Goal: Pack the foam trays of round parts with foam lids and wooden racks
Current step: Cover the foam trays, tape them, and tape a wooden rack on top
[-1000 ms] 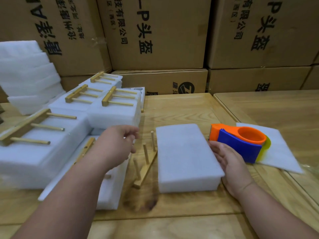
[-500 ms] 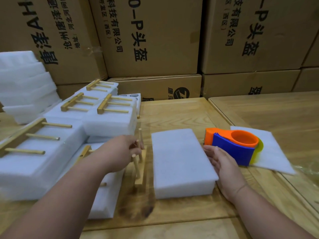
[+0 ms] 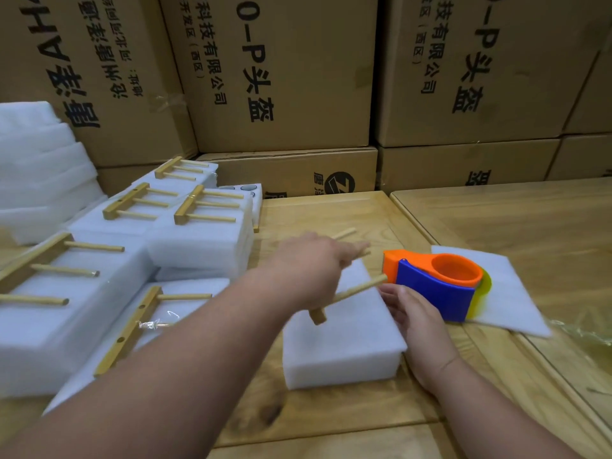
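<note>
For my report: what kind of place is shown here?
Probably a packing room or small warehouse: stacked cardboard cartons behind the wooden table, foam packs with wooden racks, a tape dispenser.

Wooden rack [image 3: 351, 293] above foam block [image 3: 344, 339]

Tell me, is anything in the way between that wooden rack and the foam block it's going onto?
Nothing visible is. The left hand holds the wooden rack just above the foam block, whose top is bare. The right hand rests at the block's right edge, beside the tape dispenser, off the top.
</note>
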